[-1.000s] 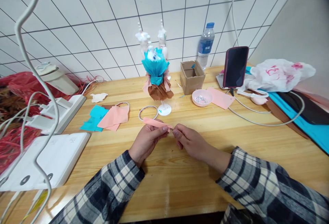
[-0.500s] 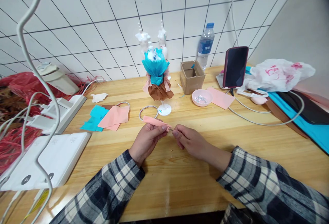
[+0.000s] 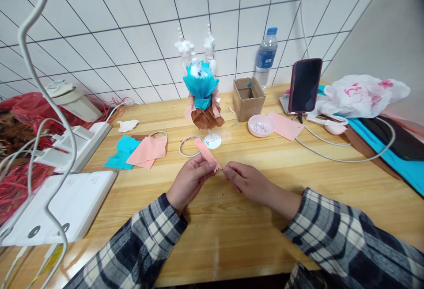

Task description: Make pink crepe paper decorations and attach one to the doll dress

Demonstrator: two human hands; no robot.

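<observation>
Between thumb and fingers, my left hand (image 3: 194, 174) pinches a strip of pink crepe paper (image 3: 206, 153) whose near end is gathered and frilled. My right hand (image 3: 247, 180) is closed in a pinch on a thin, wire-like piece at that frilled end; it is too small to name. Just beyond my hands stands a small white dress form (image 3: 200, 72) with a turquoise crepe top (image 3: 200, 86) and a brown skirt (image 3: 207, 119), on a round white base (image 3: 212, 141). A wire ring (image 3: 185, 151) lies left of the base, partly behind the pink strip.
Left lie turquoise (image 3: 121, 153) and pink paper pieces (image 3: 154, 150), and a power strip (image 3: 82, 145). Beyond my right hand are a pink bowl of beads (image 3: 261, 131), a cardboard box (image 3: 247, 105), a water bottle (image 3: 266, 59) and a propped phone (image 3: 304, 85). A white cable (image 3: 49, 94) hangs at left.
The pink strip has swung from nearly level to a steeper tilt, its far end now pointing up and away. My right hand has shifted very slightly right.
</observation>
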